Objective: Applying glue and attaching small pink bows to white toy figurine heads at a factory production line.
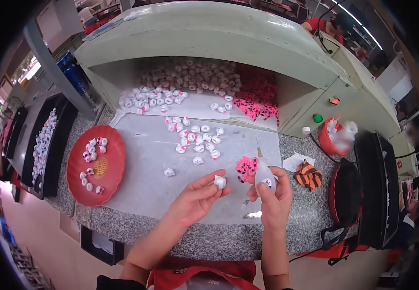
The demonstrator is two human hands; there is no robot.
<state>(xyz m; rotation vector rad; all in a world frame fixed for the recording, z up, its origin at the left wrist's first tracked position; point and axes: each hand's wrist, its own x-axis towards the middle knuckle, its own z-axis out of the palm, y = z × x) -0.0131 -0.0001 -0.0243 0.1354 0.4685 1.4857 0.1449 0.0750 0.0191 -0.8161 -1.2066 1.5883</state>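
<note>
My left hand (195, 199) pinches a small white rounded piece (220, 182) between thumb and fingertips, over the paper-covered worktop. In my right hand (277, 198) is a translucent white squeeze bottle (264, 175), its thin nozzle pointing up and away from me. The two hands are a short way apart. Just left of the bottle lies a small heap of pink and black bits (246, 167). Beyond my left hand, several similar white pieces (200, 138) are scattered on the white paper (146, 159), some showing pink marks.
A red dish (117, 183) with several white pieces stands at left. Under the pale green hood (209, 34) lie piles of white pieces (190, 77) and pink bits (258, 104). To the right are an orange-and-black striped cloth (308, 175), a red tub (329, 142) and a black bag (347, 193).
</note>
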